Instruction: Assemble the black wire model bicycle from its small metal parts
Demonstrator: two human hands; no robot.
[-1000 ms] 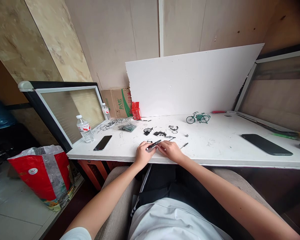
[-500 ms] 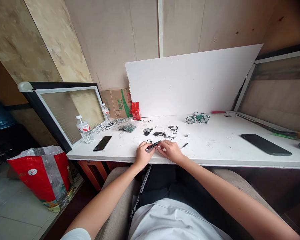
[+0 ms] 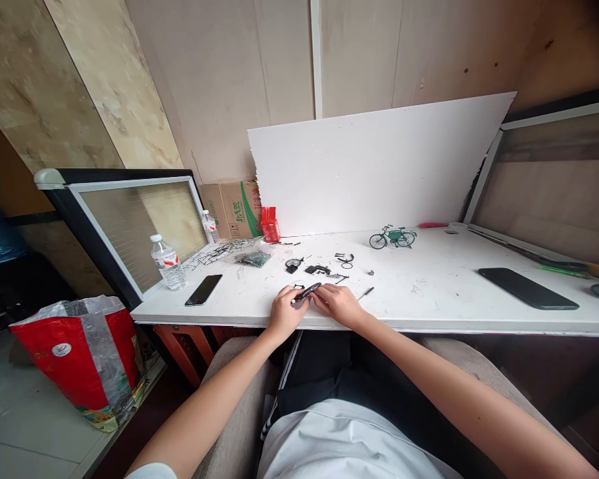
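Note:
Pinched in my left hand (image 3: 284, 311) is a small black model part (image 3: 308, 291), thin and rounded like a wheel seen at a slant. The closed fingers of my right hand (image 3: 340, 305) meet its right end, and the fingertips partly hide it. Just beyond my hands lie loose black model pieces: a spoked wheel (image 3: 294, 264), a chunky dark piece (image 3: 317, 269) and a curved piece (image 3: 347, 258). A thin dark pen-like tool (image 3: 366, 293) rests right of my right hand. Farther back stands a green model bicycle (image 3: 393, 237).
On the white table (image 3: 429, 293) lie a phone (image 3: 203, 290) at left and a larger black phone-shaped slab (image 3: 528, 288) at right. Water bottles (image 3: 168, 263), black part frames (image 3: 214, 251), a bag of pieces (image 3: 254, 258) and a red box (image 3: 270, 225) occupy the left side.
The black part has turned in my fingers and now shows more of its rounded side. Both hands stay close together at the table's front edge. The view has shifted slightly.

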